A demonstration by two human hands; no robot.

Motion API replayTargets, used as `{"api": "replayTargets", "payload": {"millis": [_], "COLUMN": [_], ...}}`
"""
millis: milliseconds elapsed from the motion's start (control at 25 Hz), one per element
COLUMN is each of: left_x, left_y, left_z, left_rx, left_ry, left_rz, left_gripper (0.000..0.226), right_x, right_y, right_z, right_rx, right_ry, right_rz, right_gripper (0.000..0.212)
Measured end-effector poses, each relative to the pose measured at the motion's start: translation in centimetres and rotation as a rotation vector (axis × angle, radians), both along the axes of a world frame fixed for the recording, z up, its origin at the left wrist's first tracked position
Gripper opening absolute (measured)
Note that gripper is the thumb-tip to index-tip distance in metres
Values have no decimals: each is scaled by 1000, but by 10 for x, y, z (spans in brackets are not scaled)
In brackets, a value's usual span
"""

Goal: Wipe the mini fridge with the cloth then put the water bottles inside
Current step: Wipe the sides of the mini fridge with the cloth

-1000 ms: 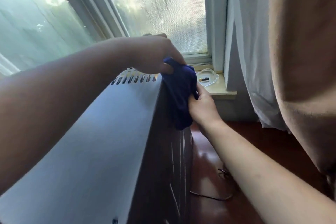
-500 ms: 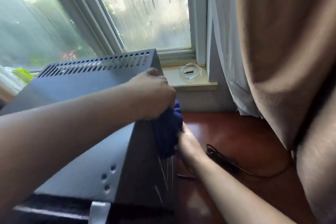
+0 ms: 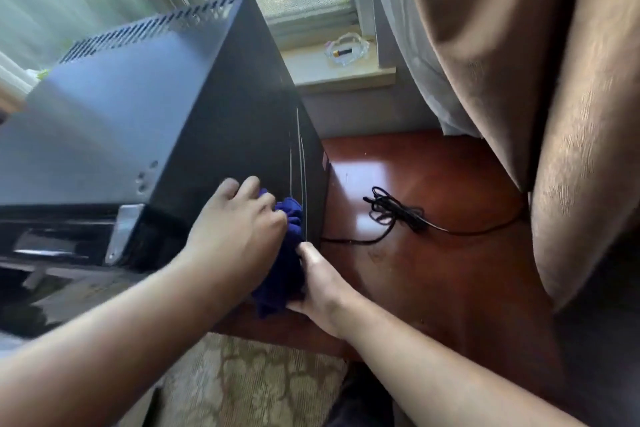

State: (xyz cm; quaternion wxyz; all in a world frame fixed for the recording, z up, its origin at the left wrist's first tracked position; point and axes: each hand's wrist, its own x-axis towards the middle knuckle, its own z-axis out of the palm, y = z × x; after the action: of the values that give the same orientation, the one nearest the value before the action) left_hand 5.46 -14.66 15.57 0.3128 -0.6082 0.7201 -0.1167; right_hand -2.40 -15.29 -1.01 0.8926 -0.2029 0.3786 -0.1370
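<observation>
The wiping step is judged to be in hand: a blue cloth (image 3: 282, 263) is bunched against the right side of the black mini fridge (image 3: 166, 107), at frame centre, gripped by the curled fingers of the left hand (image 3: 239, 232) and right hand (image 3: 320, 284). No water bottles are seen. Further strokes down this panel seem called for next.

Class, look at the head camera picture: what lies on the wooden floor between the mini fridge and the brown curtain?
A tangled black power cord lies between the mini fridge and the brown curtain, shown in the head view.
</observation>
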Motion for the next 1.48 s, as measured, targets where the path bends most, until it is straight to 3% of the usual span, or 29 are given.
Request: {"api": "replayTargets", "payload": {"millis": [120, 240, 320, 400, 560, 640, 760, 840, 960, 1120, 1280, 1480], "left_x": [-9, -23, -26, -20, -8, -2, 0, 0, -6, -14, -21, -25], "left_y": [38, 66, 80, 97, 134, 147, 147, 138, 119, 86, 61, 45], "left_z": [-29, -47, -49, -54, -73, -84, -92, -94, -87, -87, -135, -216], "left_rx": [-67, -121, -146, -311, -481, -427, -103, 59, -6, -241, -384, -501], "left_ry": [134, 482, 804, 1097, 1525, 1792, 2152, 2327, 2581, 2649, 2567, 2233], "left_rz": [118, 285, 489, 600, 716, 974, 1529, 1615, 1489, 1397, 1698, 2076], "left_gripper": [52, 71, 72, 67, 25, 17, 38, 65, 83, 68, 48, 31], "right_x": [-11, -15, -16, -12, 10, 16, 13, 10, 9, 21, 25, 15], "right_y": [3, -1, -6, -10, -2, 3, 3, -1, -7, -19, -31, -39], "right_z": [-9, -10, 0, 15, 11, 11, 16, 25, 45, 37, -21, -100], "right_rx": [108, 89, 21, -68, -260, -299, -415, -504, -640, -793, -810, -684], "right_ry": [2, -49, -80, -65, 45, 93, 177, 214, 201, 306, 463, 762], "right_rz": [-21, -75, -120, -142, -192, -288, -388, -381, -354, -251, 53, 553], "right_gripper": [42, 46, 58, 67, 73, 76, 80, 70, 68, 59, 52, 59]}}
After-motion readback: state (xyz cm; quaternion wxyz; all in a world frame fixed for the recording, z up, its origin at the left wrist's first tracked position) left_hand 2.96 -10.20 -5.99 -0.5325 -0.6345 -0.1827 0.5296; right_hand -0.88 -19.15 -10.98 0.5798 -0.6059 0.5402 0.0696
